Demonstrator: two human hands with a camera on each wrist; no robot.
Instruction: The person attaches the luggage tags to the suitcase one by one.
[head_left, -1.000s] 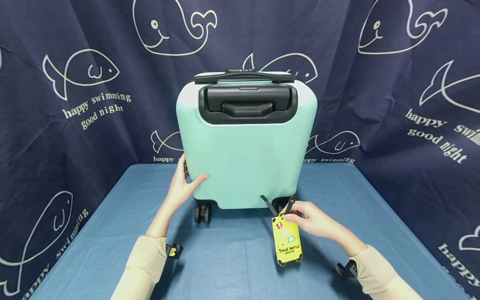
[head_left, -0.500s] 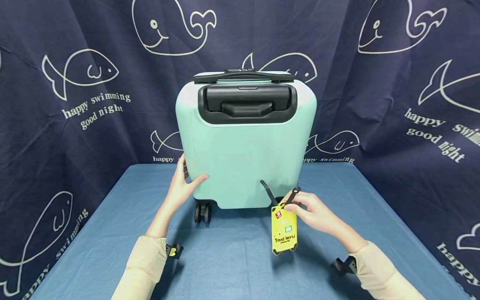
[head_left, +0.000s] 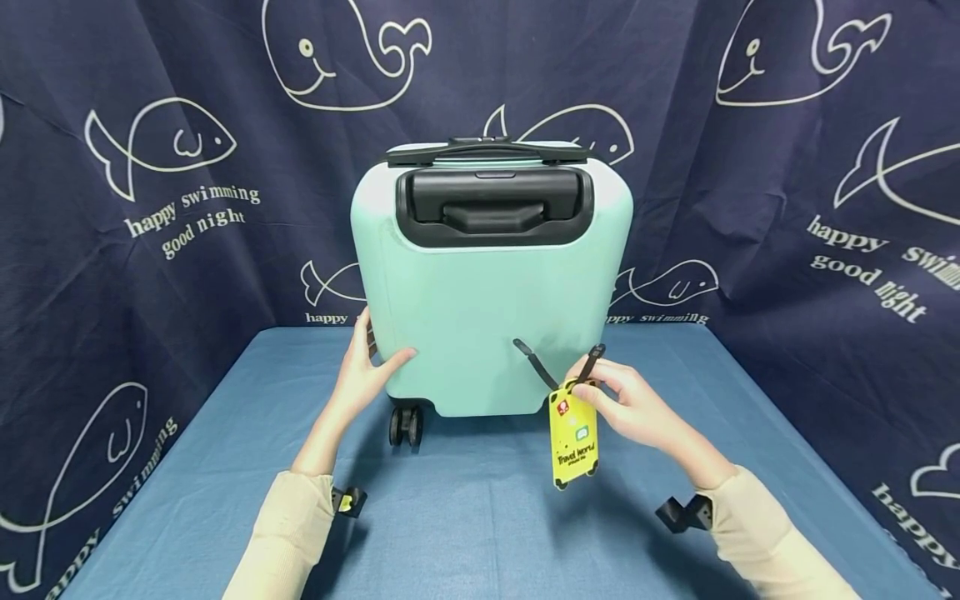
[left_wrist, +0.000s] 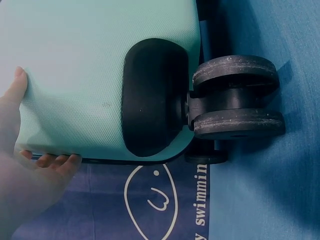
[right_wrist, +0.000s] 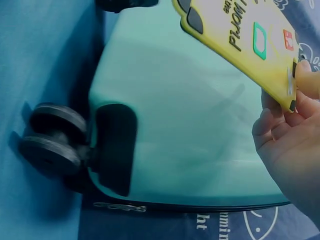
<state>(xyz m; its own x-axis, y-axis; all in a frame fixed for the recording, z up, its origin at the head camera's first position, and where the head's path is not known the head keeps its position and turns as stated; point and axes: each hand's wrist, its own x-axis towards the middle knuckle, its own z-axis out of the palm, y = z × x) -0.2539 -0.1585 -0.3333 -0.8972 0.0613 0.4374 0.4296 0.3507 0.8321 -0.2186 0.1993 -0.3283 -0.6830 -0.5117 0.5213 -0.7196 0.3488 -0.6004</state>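
Observation:
A mint-green suitcase (head_left: 480, 308) stands upright on the blue cloth, with a black recessed pull handle (head_left: 495, 207) near its top. At its lower left side, my left hand (head_left: 362, 367) grips the edge, thumb on the broad face and fingers along the side. Between thumb and fingers of my right hand (head_left: 633, 404) hangs a yellow luggage tag (head_left: 574, 442), pinched at its upper end before the lower right corner. The two black ends of its strap (head_left: 535, 362) stick up apart. The right wrist view shows the tag (right_wrist: 250, 40) close to the suitcase.
A black double wheel (head_left: 406, 426) shows at the suitcase's lower left; another wheel (right_wrist: 52, 137) appears in the right wrist view. Dark blue curtains (head_left: 187, 275) printed with whales and fish surround the blue cloth surface (head_left: 457, 517).
My right hand has lifted the luggage tag upward, its strap ends now in front of the suitcase's lower face. The left hand and suitcase have stayed in place.

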